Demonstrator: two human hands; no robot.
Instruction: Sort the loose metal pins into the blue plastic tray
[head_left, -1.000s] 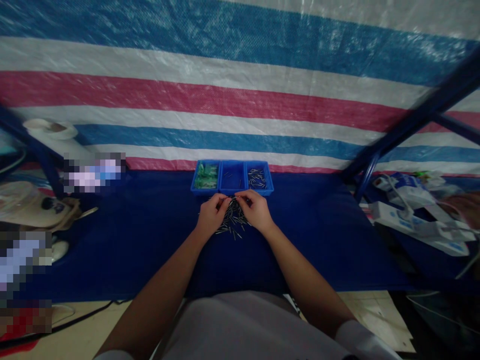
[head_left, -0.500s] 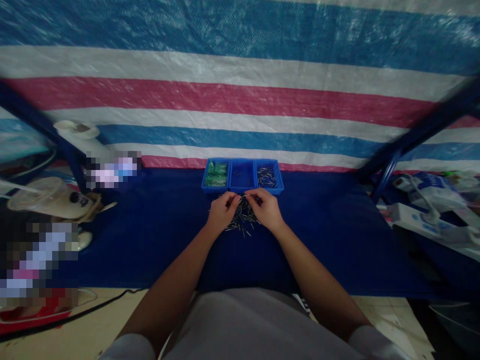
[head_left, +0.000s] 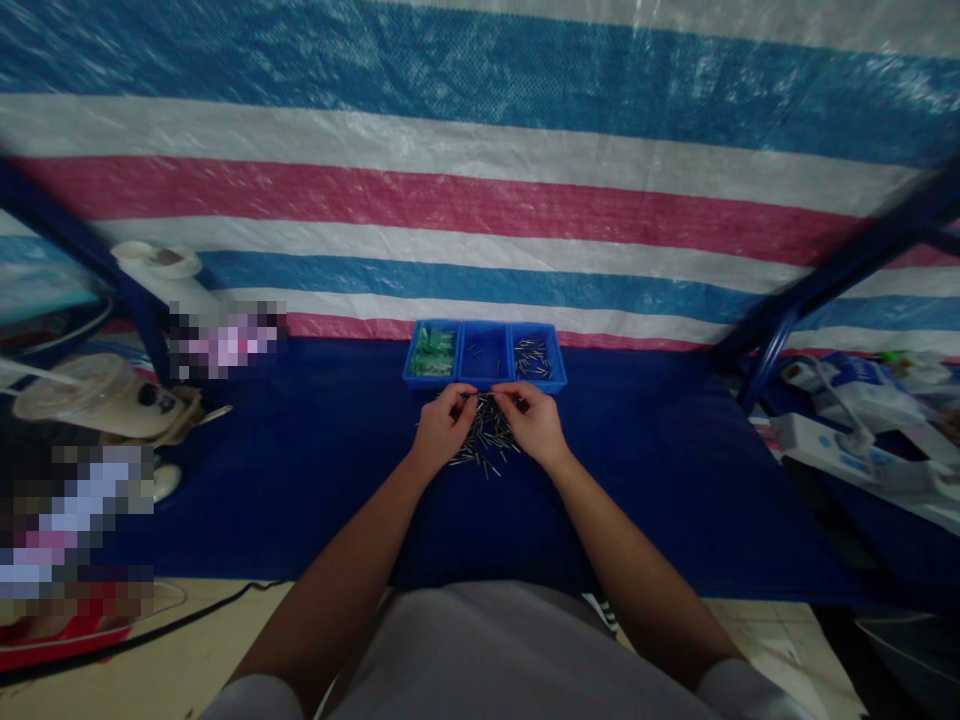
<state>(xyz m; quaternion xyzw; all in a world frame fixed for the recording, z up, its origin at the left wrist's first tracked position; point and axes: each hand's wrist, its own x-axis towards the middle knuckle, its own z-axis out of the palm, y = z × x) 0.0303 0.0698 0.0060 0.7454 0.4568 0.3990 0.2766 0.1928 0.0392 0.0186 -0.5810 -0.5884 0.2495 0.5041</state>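
My left hand [head_left: 442, 424] and my right hand [head_left: 535, 422] face each other over a loose pile of thin, pin-like metal pieces [head_left: 486, 440] on the dark blue tabletop. Each hand has thumb and forefinger pinched together. Between the fingertips runs a small thin piece, which looks like one of the metal pins; its details are too small to make out. Just beyond the hands stands a blue three-compartment tray [head_left: 460, 354]. Its left compartment holds green pieces [head_left: 433, 352], the middle one a few thin pins, the right one several metal pins [head_left: 532, 358].
Striped tarpaulin [head_left: 480, 205] hangs behind the blue table [head_left: 645, 480]. On the left are a lidded plastic cup [head_left: 97, 395] with a straw and a white roll [head_left: 169, 275]. A white power strip [head_left: 817, 440] lies on the right, near slanted blue frame bars [head_left: 772, 350].
Both hands stay pinched over the pile, with only slight finger movement. The view has shifted very slightly; tray and pile look the same.
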